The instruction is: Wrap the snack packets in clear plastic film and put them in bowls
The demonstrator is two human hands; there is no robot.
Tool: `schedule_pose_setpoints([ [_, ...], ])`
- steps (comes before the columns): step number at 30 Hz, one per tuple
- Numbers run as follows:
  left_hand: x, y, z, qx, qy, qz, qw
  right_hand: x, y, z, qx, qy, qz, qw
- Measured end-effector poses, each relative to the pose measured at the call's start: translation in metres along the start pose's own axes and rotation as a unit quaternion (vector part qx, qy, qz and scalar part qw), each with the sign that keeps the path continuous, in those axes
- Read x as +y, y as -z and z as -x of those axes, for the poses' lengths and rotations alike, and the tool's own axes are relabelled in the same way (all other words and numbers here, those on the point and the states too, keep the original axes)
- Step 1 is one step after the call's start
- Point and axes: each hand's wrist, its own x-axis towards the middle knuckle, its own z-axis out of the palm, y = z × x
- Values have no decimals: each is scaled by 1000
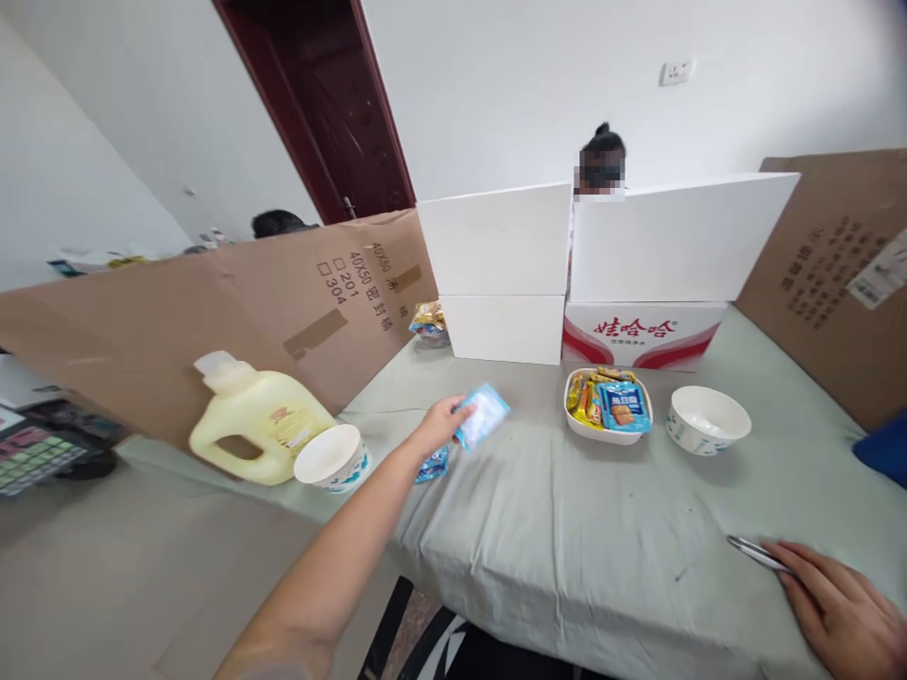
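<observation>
A pale green cloth covers the table point(510, 538) across the middle of the frame, with brown cardboard point(248, 302) at left and a white carton with red print point(641, 331) at upper centre-right. Right of centre, a white tray point(613, 436) holds yellow and orange snack packets point(585, 401) on its left and blue ones point(624, 408) on its right. Just beside it, further right, stands a patterned white bowl point(698, 430); I cannot tell what is in it. Left of centre, a second bowl point(333, 458) tilts against a capped, pale yellow jug point(248, 425), its white inside partly visible.

In mid-frame the left hand point(440, 425) pinches a blue-and-white packet point(483, 416) by one edge, fingers closed, above the cloth. Another blue packet point(434, 465) lies below, partly hidden by the forearm. At lower right, the right hand point(843, 604) has its fingers closed around a slim silver tool point(755, 551), its tip pointing left.
</observation>
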Motion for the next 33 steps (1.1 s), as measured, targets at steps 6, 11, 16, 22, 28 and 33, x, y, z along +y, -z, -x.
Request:
schedule_pose_setpoints([
  [6, 48, -129, 40, -199, -93, 65, 973, -19, 23, -10, -59, 15, 69, 996],
  [11, 51, -168, 61, -102, -171, 60, 978, -37, 28, -19, -76, 39, 47, 995],
  [16, 41, -168, 61, -9, -233, 76, 970, -128, 12, -47, -127, 106, -27, 986],
  [22, 40, -165, 58, -20, -248, 62, 966, -207, -12, -71, -191, 137, -34, 971],
  [28, 39, -164, 58, -37, -262, 66, 962, -125, -3, -45, -180, 77, 13, 981],
  [33, 45, -162, 60, -88, -274, 46, 957, -104, 5, -43, -107, -1, 61, 992],
])
